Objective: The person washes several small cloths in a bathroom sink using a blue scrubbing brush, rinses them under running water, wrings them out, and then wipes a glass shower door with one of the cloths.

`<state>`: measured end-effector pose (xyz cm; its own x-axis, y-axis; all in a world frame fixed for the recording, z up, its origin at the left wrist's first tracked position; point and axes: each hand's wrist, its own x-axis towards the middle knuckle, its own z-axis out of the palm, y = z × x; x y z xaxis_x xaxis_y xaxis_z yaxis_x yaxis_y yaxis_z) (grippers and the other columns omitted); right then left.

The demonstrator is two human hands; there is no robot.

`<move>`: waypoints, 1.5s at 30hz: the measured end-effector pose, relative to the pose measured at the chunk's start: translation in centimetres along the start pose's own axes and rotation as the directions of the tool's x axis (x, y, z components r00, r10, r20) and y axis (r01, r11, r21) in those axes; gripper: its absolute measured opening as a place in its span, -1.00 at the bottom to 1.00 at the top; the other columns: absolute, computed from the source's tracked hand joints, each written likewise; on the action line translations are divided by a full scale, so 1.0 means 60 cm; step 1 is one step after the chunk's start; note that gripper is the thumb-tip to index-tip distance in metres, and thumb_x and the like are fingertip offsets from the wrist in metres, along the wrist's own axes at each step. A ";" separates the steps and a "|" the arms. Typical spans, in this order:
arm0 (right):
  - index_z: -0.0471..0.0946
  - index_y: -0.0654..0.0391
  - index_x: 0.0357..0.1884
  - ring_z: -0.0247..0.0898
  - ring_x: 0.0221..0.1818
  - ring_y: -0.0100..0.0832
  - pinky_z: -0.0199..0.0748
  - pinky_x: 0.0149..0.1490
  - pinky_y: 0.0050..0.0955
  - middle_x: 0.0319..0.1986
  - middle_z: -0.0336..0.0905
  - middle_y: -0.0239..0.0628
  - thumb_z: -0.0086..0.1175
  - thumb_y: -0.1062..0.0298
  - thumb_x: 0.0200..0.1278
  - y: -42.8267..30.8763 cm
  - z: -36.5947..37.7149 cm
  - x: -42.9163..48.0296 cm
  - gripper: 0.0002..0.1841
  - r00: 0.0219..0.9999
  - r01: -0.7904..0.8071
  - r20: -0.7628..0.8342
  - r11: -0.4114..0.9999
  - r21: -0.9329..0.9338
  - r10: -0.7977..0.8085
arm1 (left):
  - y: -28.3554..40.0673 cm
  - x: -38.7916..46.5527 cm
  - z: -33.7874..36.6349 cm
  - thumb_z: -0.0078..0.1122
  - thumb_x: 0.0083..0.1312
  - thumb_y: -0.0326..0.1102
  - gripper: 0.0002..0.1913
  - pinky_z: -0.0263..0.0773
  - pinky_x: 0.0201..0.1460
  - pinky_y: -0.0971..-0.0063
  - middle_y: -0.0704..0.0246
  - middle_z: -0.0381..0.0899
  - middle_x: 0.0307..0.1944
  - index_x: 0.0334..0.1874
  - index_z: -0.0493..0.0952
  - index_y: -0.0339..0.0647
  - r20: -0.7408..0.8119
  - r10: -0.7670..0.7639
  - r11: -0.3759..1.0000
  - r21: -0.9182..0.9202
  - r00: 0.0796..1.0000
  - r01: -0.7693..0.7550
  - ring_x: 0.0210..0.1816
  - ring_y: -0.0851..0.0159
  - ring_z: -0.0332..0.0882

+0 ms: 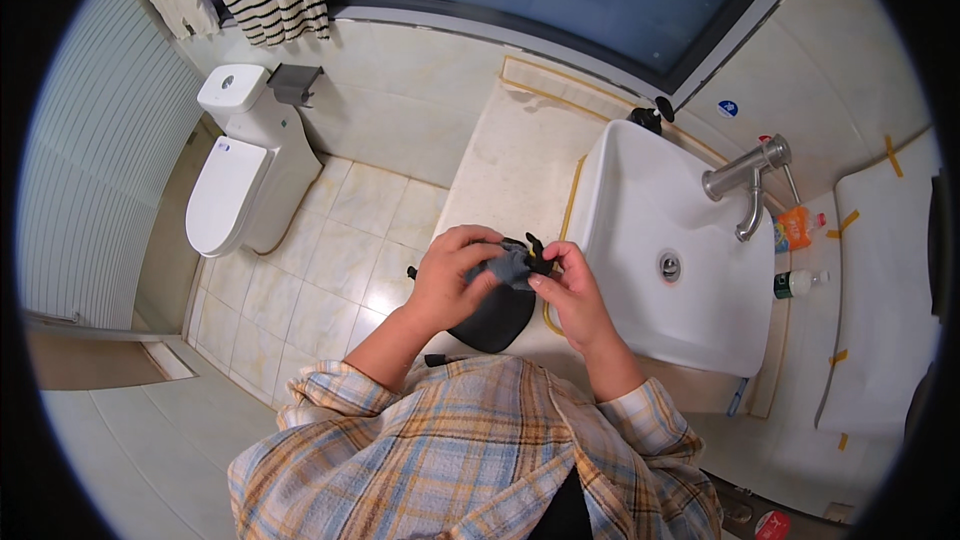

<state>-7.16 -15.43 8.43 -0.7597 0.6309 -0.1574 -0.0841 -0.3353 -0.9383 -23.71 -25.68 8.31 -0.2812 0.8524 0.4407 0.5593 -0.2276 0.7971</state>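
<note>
My left hand (459, 277) holds a crumpled grey-blue cloth (510, 267) in front of me. Pinched between the thumb and fingers of my right hand (564, 276) is a small black item (538, 259) with a bit of yellow, touching the cloth; its exact kind cannot be told. Below both hands is a flat, dark, rounded object (495, 319), partly hidden by my left hand and the cloth, at the edge of the pale counter (510, 150).
To the right is a white washbasin (637, 240) with a metal faucet (746, 176). Behind it stand an orange-labelled bottle (796, 229) and a clear bottle (801, 283). A black pump bottle (651, 117) is at the basin's far corner. A toilet (232, 172) stands left on the tiled floor.
</note>
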 end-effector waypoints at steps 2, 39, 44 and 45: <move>0.35 0.14 -0.20 0.32 -0.22 -0.62 0.32 -0.13 -0.64 -0.28 0.41 -0.44 0.10 0.54 0.12 0.005 -0.004 0.000 -0.77 0.996 0.040 -0.067 0.988 -0.147 -0.051 | -0.005 -0.008 0.000 0.09 0.26 -0.30 -0.77 0.36 0.00 0.39 0.27 0.56 -0.21 -0.07 0.48 -0.20 -0.048 -0.230 0.962 -0.160 0.972 0.220 -0.11 0.20 0.50; 0.46 0.25 -0.21 0.26 -0.34 -0.67 0.29 -0.20 -0.68 -0.39 0.42 -0.49 0.06 0.40 0.25 -0.094 -0.013 0.012 -0.85 0.970 0.120 -0.193 0.982 -0.144 -0.147 | -0.032 0.036 -0.087 0.02 0.31 -0.28 -0.83 0.36 -0.29 0.47 0.32 0.51 -0.35 -0.17 0.56 -0.11 -0.122 -0.237 0.873 0.408 0.964 0.266 -0.30 0.23 0.47; 0.49 0.20 -0.10 0.41 -0.31 -0.58 0.41 -0.19 -0.62 -0.29 0.51 -0.39 0.17 0.54 0.10 -0.106 0.027 -0.022 -0.72 0.958 0.287 0.085 0.899 -0.330 -0.274 | -0.043 0.043 -0.046 -0.10 0.39 -0.26 -0.70 0.38 -0.07 0.39 0.34 0.52 -0.06 0.14 0.39 -0.06 -0.452 -0.403 0.825 -0.556 0.796 0.102 -0.07 0.28 0.48; 0.48 0.17 -0.06 0.42 -0.32 -0.56 0.42 -0.19 -0.60 -0.25 0.49 -0.40 0.19 0.54 0.08 -0.101 0.036 -0.026 -0.67 0.922 0.369 0.271 0.840 -0.398 -0.276 | -0.040 0.042 -0.023 -0.11 0.39 -0.24 -0.65 0.37 -0.04 0.39 0.34 0.51 -0.03 0.21 0.33 -0.01 -0.547 -0.488 0.647 -0.750 0.680 -0.139 -0.05 0.27 0.47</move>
<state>-6.85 -15.90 15.04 -0.8521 0.4847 0.1976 -0.0943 0.2291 -0.9688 -26.83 -23.60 8.05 -0.8908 0.4336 0.1360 -0.1843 -0.6184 0.7640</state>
